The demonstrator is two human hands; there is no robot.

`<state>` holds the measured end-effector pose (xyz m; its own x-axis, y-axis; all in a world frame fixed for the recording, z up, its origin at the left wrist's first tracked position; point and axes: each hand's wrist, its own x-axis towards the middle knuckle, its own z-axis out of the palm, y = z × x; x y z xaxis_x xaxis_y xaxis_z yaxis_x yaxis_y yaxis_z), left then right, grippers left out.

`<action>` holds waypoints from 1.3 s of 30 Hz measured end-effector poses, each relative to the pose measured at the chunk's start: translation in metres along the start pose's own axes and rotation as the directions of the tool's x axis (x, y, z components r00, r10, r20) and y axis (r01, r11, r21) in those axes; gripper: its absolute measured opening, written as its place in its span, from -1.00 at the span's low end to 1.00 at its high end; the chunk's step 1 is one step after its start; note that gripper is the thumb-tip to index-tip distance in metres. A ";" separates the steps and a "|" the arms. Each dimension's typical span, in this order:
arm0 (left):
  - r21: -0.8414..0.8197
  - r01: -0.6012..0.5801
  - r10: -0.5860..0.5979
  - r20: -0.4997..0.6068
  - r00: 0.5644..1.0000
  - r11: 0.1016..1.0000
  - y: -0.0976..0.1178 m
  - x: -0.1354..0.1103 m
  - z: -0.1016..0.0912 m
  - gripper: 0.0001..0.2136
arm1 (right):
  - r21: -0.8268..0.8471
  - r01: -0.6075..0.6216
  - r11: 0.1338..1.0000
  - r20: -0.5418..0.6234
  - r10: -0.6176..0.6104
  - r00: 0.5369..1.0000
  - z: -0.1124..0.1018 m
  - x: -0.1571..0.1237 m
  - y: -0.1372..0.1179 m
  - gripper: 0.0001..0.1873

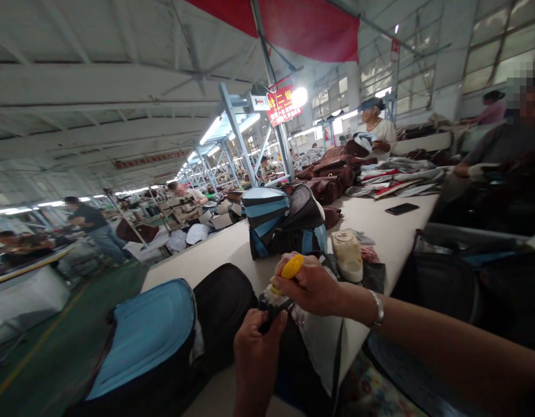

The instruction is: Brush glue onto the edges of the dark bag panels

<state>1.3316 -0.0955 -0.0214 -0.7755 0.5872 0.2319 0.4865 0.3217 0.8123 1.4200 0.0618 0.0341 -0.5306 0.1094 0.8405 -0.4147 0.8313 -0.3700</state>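
My right hand (308, 284), a metal bangle at its wrist, is closed round a yellow-handled brush (292, 266) with whitish bristles. The bristle end meets the edge of a dark fabric piece (271, 313). Pinching that edge from below is my left hand (261, 344), thumb and fingers pressed together. Dark and pale cloth hangs down behind my left hand towards me. Beyond my hands stands a stained cream plastic bottle (346, 255). To the left lies a blue and black bag piece (152, 327).
Blue and black bags (284, 223) are stacked on the white table (193, 258). Brown leather bags (332, 171), layered cloth pieces (395, 179) and a dark phone (401, 208) lie farther back. Co-workers sit or stand around, one close at the right (502, 139). More dark bag pieces lie at the right.
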 end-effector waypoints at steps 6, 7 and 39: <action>-0.028 0.059 -0.059 0.002 0.998 0.998 -0.006 0.000 -0.002 -0.59 | -0.004 0.173 0.985 -0.016 -0.173 0.985 -0.003 0.000 -0.002 -0.93; -0.043 0.066 -0.066 0.007 0.998 0.997 -0.005 -0.001 -0.002 -0.59 | -0.021 0.213 0.977 0.022 -0.213 0.977 -0.002 -0.002 -0.001 -0.94; 0.091 -0.301 0.307 -0.066 0.949 0.949 -0.031 0.161 0.078 -0.71 | 0.999 -0.006 -0.044 0.043 0.938 0.345 -0.067 -0.168 0.098 -0.68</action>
<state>1.2236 0.0472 -0.0512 -0.6133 0.6074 0.5050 0.7317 0.1961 0.6528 1.5181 0.1612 -0.1173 -0.6038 0.7937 -0.0743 -0.7171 -0.5815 -0.3842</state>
